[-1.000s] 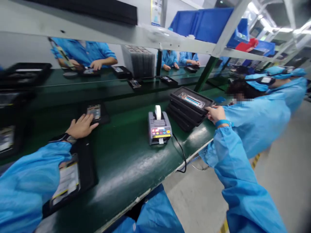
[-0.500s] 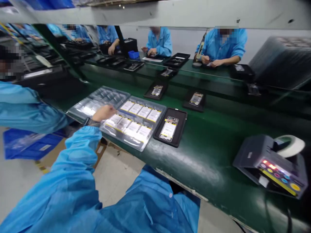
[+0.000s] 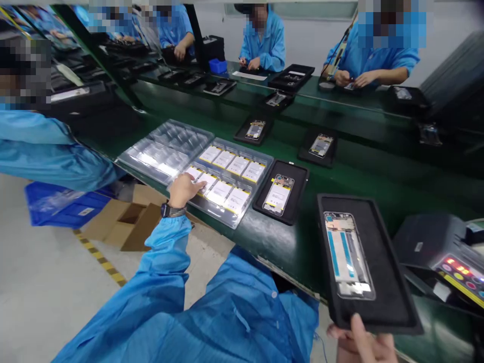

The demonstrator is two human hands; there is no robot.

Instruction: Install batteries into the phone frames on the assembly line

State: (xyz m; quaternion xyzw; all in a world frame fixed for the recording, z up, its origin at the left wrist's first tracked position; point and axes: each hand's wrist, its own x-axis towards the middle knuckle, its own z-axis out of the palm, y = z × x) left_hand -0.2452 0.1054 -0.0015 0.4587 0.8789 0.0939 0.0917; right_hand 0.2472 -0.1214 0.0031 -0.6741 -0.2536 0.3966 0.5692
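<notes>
My left hand [image 3: 184,190] is over the near-left part of a clear plastic tray [image 3: 215,216] of white batteries with yellow edges. Its thumb and fingers are apart, with the thumb touching a battery [image 3: 206,182] in the near row. At the lower right, my right hand [image 3: 365,343] grips the near edge of a black tray [image 3: 389,282], thumb on top. In that tray lies a phone frame [image 3: 350,257] with blue strips. Between the hands, another black tray [image 3: 298,201] holds a phone frame with a battery [image 3: 279,195] in it.
A second clear tray [image 3: 151,156] adjoins on the left. Black trays with phone frames [image 3: 256,130] [image 3: 321,145] lie farther back. A dark device [image 3: 427,242] with a red display stands right. Co-workers in blue sit opposite and left; a blue bin [image 3: 56,209] is below.
My right hand has come into view with a black tray and phone frame. My left hand has moved lower onto the near row of batteries, its thumb stretched out. The camera view has shifted.
</notes>
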